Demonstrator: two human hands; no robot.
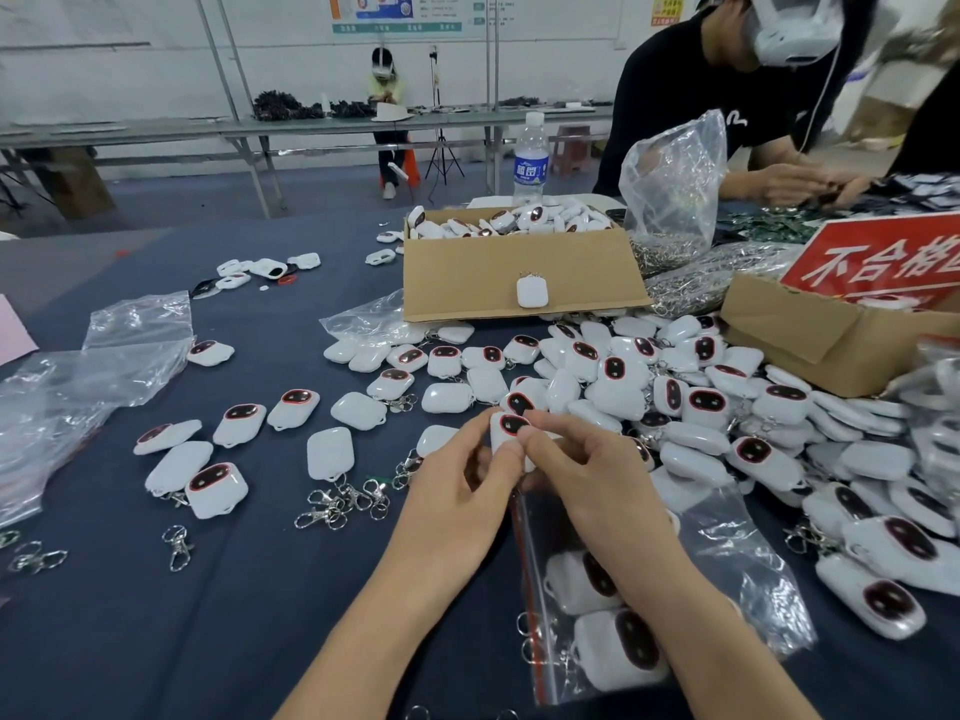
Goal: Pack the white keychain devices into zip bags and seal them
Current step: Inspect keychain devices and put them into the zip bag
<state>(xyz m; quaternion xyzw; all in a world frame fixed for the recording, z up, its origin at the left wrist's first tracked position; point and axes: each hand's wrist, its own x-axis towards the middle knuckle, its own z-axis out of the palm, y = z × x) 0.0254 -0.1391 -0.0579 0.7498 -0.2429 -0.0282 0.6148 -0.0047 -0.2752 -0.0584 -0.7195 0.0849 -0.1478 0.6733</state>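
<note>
Over the dark counter [260, 589], both forearms reach forward; left hand [457, 491] and right hand [582, 475] together pinch one device [506, 428] above a bag [649, 589].

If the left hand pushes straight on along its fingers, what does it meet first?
The left hand pinches a device; past it, likely the device pile, depth unclear.

nearer than the cardboard box [519, 272], the left grip [462, 491] and right grip [582, 475] cover most of one white device [511, 424]; only its dark face shows. the right grip hides the mouth of the zip bag [737, 553]. right of the box, the red sign [883, 257] is cut by the frame edge and a shiny heap [935, 387] below it is blurred. far behind the box, the wall poster [395, 10] is unreadable.
</note>
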